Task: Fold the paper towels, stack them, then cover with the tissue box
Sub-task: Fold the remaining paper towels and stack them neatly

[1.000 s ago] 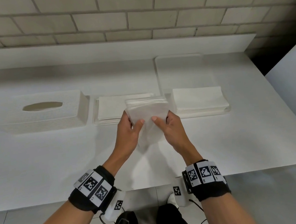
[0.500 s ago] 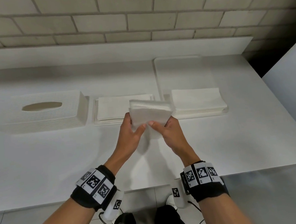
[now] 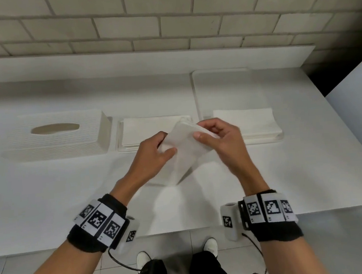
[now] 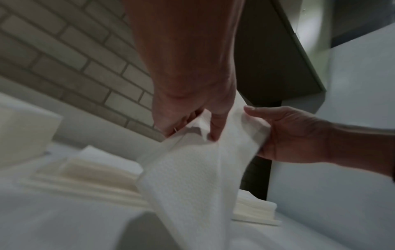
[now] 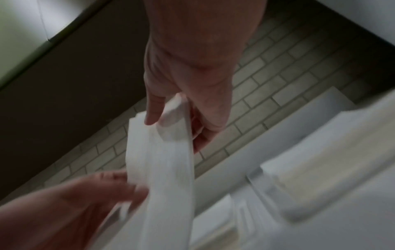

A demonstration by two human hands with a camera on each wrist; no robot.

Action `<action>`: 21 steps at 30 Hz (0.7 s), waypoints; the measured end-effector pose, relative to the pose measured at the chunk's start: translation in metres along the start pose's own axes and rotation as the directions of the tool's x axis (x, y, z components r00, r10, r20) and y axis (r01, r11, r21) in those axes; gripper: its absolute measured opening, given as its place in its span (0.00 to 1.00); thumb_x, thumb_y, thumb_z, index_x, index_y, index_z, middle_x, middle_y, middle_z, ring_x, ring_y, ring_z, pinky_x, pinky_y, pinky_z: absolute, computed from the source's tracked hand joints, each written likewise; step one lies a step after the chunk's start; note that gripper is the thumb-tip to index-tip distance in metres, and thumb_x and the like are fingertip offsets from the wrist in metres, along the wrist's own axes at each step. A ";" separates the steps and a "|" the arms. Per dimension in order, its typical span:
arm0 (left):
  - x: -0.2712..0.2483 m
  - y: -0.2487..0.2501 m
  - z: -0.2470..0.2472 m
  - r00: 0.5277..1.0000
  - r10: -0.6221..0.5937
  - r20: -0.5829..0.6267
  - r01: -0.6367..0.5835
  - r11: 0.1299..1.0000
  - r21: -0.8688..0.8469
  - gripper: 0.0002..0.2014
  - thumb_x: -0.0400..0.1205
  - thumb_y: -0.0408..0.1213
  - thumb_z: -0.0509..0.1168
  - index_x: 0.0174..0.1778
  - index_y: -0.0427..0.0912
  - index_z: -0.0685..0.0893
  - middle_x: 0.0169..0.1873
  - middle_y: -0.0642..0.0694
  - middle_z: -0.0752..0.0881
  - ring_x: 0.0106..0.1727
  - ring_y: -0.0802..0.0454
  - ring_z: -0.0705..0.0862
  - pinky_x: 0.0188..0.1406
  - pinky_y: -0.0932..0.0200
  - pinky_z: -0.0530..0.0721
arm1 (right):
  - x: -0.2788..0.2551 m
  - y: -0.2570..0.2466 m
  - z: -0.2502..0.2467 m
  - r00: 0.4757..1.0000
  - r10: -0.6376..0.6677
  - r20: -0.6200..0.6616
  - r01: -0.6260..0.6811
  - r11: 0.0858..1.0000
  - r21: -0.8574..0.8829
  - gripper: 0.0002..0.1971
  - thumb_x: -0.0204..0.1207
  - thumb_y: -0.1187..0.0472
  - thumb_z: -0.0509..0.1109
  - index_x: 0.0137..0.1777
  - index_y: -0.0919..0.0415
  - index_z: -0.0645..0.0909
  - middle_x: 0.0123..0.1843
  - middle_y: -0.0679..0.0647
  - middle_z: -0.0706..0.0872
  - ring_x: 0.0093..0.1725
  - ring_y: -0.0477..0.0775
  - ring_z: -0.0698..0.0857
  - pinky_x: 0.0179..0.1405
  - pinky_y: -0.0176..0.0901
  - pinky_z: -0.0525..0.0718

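Note:
Both hands hold one white paper towel (image 3: 184, 152) above the counter, and its lower end hangs down toward the surface. My left hand (image 3: 155, 152) pinches its left edge between thumb and fingers. My right hand (image 3: 217, 137) pinches the upper right corner. In the left wrist view the towel (image 4: 192, 177) droops from my left hand (image 4: 205, 125). In the right wrist view the towel (image 5: 162, 160) hangs as a narrow strip from my right hand (image 5: 171, 116). Behind the hands lies a stack of folded towels (image 3: 148, 129) on a tray. The white tissue box cover (image 3: 56, 135) stands to its left.
A second stack of paper towels (image 3: 249, 121) lies on a tray at the right, with a flat white tray (image 3: 222, 88) behind it. A brick wall (image 3: 164, 17) and a low ledge bound the back. The counter's front edge (image 3: 184, 229) is near my wrists.
The hands have drawn apart and the towel has turned: my right hand rose to its upper corner, my left shifted left, and the sheet now hangs slanted between them.

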State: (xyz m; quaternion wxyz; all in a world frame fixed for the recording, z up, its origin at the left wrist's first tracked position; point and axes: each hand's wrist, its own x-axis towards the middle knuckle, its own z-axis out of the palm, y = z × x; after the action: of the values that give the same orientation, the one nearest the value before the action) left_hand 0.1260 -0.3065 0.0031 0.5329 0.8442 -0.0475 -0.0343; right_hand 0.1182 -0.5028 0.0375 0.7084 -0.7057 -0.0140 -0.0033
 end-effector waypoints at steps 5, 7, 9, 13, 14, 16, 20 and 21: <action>0.003 0.006 -0.014 0.981 -0.031 0.191 0.018 0.997 0.071 0.05 0.74 0.35 0.72 0.42 0.48 0.85 0.38 0.46 0.88 0.40 0.44 0.87 0.39 0.53 0.82 | 0.011 -0.004 -0.009 0.948 0.190 0.257 -0.106 0.946 -0.308 0.10 0.71 0.67 0.79 0.52 0.60 0.88 0.45 0.53 0.92 0.42 0.47 0.90 0.44 0.39 0.88; 0.003 0.004 -0.020 0.970 -0.070 0.231 0.076 0.997 -0.016 0.06 0.74 0.36 0.74 0.45 0.47 0.88 0.43 0.44 0.91 0.45 0.43 0.89 0.44 0.50 0.86 | 0.010 0.008 -0.010 0.951 0.219 0.216 -0.121 0.912 -0.391 0.04 0.75 0.63 0.76 0.47 0.62 0.89 0.43 0.54 0.91 0.40 0.49 0.90 0.42 0.41 0.86; 0.002 -0.007 -0.033 0.960 -0.114 0.254 0.160 0.972 -0.170 0.11 0.71 0.36 0.79 0.48 0.47 0.90 0.46 0.44 0.92 0.47 0.47 0.90 0.48 0.55 0.86 | 0.009 0.021 -0.016 0.965 0.233 0.120 -0.189 0.936 -0.295 0.07 0.76 0.62 0.75 0.50 0.64 0.89 0.47 0.56 0.93 0.46 0.55 0.92 0.49 0.48 0.88; -0.008 -0.038 -0.042 0.958 -0.182 0.222 0.274 0.809 -0.520 0.28 0.58 0.45 0.84 0.55 0.43 0.90 0.55 0.44 0.91 0.58 0.46 0.89 0.59 0.55 0.84 | 0.003 0.044 -0.021 0.955 0.291 0.056 -0.293 0.956 0.017 0.15 0.75 0.62 0.76 0.61 0.65 0.86 0.57 0.59 0.92 0.58 0.59 0.90 0.60 0.53 0.86; -0.010 -0.044 -0.038 0.958 -0.211 0.196 0.285 0.787 -0.546 0.30 0.57 0.45 0.85 0.56 0.42 0.90 0.56 0.44 0.91 0.59 0.46 0.89 0.60 0.53 0.84 | 0.001 0.049 -0.019 0.948 0.311 0.068 -0.313 0.950 0.023 0.17 0.74 0.62 0.77 0.62 0.64 0.85 0.58 0.58 0.92 0.59 0.59 0.90 0.61 0.53 0.86; -0.013 -0.049 -0.027 0.961 -0.254 0.112 0.273 0.803 -0.530 0.26 0.61 0.39 0.84 0.55 0.42 0.89 0.52 0.47 0.93 0.56 0.49 0.90 0.58 0.53 0.83 | -0.001 0.058 -0.012 0.938 0.338 0.083 -0.337 0.941 -0.029 0.19 0.72 0.62 0.78 0.63 0.62 0.85 0.57 0.56 0.92 0.58 0.56 0.90 0.58 0.49 0.86; -0.016 -0.049 -0.023 0.970 -0.241 -0.042 0.195 0.865 -0.461 0.13 0.72 0.27 0.76 0.49 0.47 0.89 0.41 0.57 0.93 0.46 0.60 0.91 0.50 0.65 0.85 | -0.002 0.066 -0.005 0.950 0.310 0.030 -0.308 0.949 -0.072 0.18 0.70 0.63 0.80 0.60 0.61 0.86 0.52 0.54 0.93 0.53 0.53 0.92 0.50 0.41 0.88; -0.017 -0.051 -0.025 0.972 -0.226 -0.064 0.172 0.868 -0.466 0.14 0.72 0.27 0.76 0.50 0.46 0.89 0.42 0.57 0.93 0.46 0.60 0.91 0.49 0.67 0.85 | -0.002 0.067 -0.005 0.953 0.302 0.023 -0.300 0.953 -0.050 0.17 0.70 0.64 0.80 0.59 0.62 0.87 0.51 0.54 0.93 0.51 0.52 0.92 0.49 0.39 0.88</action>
State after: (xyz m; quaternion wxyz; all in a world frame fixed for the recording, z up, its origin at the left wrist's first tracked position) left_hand 0.1139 -0.2604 -0.0322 0.7118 0.6960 0.0804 -0.0500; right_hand 0.1182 -0.5074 -0.0300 0.6838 -0.7158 0.0830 0.1150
